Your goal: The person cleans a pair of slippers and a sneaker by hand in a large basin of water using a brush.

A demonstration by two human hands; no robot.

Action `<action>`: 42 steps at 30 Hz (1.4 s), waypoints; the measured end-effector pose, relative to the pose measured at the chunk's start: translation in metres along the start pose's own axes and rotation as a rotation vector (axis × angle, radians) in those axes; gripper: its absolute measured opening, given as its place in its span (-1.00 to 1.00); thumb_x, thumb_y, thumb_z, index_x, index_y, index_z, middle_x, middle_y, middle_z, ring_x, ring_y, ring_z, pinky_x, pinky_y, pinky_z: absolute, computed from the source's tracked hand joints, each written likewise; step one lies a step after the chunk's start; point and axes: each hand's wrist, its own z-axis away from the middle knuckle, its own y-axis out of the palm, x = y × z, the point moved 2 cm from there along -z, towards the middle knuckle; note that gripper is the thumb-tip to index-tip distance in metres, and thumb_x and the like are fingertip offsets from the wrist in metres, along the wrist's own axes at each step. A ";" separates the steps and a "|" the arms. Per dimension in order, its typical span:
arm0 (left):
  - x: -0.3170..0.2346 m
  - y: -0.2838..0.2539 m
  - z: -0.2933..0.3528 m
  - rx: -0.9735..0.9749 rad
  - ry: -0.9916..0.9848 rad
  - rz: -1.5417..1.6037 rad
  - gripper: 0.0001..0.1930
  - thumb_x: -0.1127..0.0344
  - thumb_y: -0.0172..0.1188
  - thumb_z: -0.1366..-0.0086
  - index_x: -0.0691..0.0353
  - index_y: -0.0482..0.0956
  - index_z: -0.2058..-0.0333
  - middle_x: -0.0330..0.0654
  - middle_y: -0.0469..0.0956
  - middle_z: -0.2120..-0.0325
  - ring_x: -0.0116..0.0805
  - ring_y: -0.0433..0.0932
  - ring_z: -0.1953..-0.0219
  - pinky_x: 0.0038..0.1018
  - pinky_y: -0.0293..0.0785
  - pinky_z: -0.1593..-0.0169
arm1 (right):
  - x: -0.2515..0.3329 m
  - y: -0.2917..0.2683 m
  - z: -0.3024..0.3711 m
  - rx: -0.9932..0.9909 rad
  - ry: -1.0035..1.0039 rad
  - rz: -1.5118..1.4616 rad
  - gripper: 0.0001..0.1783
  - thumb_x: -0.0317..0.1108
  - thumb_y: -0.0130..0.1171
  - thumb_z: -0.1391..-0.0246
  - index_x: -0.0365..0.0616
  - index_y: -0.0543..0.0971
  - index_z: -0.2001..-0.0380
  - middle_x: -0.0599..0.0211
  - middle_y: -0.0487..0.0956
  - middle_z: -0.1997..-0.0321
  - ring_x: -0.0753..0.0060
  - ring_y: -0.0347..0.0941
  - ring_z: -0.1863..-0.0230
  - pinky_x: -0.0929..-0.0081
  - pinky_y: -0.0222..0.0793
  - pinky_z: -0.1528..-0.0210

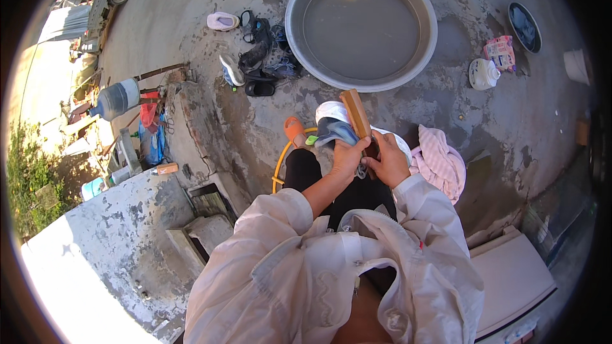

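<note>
Both my hands are together in front of my knees. My left hand is closed on a blue-grey shoe with a bright green tab, much of it hidden by my fingers. My right hand is closed near the lower end of a wooden brush, which points up and away from me. The brush's bristles do not show. Behind the shoe and brush is a white rounded thing, partly covered. A pink-and-white striped cloth lies bunched to the right of my right hand.
Ahead stands a large metal basin of greyish water. Several shoes lie left of it. To the right are a white bottle, a pink packet and a small basin holding blue cloth. A yellow hose curves past an orange slipper.
</note>
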 end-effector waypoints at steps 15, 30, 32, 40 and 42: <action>-0.102 -0.203 -0.035 -0.206 0.131 0.416 -0.47 0.13 0.04 -0.22 0.40 0.17 -0.02 -0.13 0.35 0.10 -0.37 0.34 0.07 -0.49 0.24 -0.01 | 0.177 0.157 -0.120 0.150 -0.115 0.341 -0.52 -0.26 0.18 0.33 -0.26 0.36 0.27 0.07 0.40 0.22 0.07 0.35 0.14 0.29 0.28 0.13; -0.159 -0.476 -0.033 -0.720 0.224 0.954 -0.68 0.35 0.07 -0.09 0.41 0.36 0.20 -0.11 0.45 0.27 -0.31 0.46 0.23 -0.44 0.37 0.14 | 0.311 0.353 -0.185 0.450 -0.249 0.042 -0.40 -0.20 -0.11 -0.10 -0.06 0.05 -0.19 0.07 0.42 0.15 0.13 0.39 0.19 0.38 0.27 0.12; -0.164 -0.493 -0.037 -0.747 0.212 0.978 -0.68 0.35 0.07 -0.11 0.42 0.35 0.19 -0.10 0.45 0.26 -0.31 0.45 0.23 -0.44 0.36 0.12 | 0.333 0.367 -0.186 0.483 -0.546 0.145 -0.44 -0.21 -0.14 -0.13 -0.01 0.08 -0.20 0.06 0.41 0.08 0.08 0.37 0.11 0.36 0.25 0.07; -0.207 -0.535 -0.068 -0.780 0.253 1.043 -0.62 0.29 0.07 -0.15 0.47 0.33 0.15 -0.11 0.43 0.24 -0.35 0.42 0.20 -0.46 0.30 0.12 | 0.410 0.445 -0.238 0.607 -0.600 0.659 -0.52 -0.14 -0.16 -0.12 0.32 0.21 -0.15 0.01 0.47 0.29 -0.05 0.42 0.26 0.16 0.33 0.25; -0.245 -0.535 -0.078 -0.823 0.296 1.074 -0.62 0.29 0.07 -0.15 0.45 0.33 0.13 -0.13 0.42 0.21 -0.35 0.40 0.16 -0.46 0.27 0.08 | 0.430 0.471 -0.283 0.541 -0.638 0.698 -0.53 -0.10 -0.19 -0.12 0.32 0.23 -0.14 -0.01 0.47 0.33 -0.04 0.43 0.30 0.15 0.33 0.27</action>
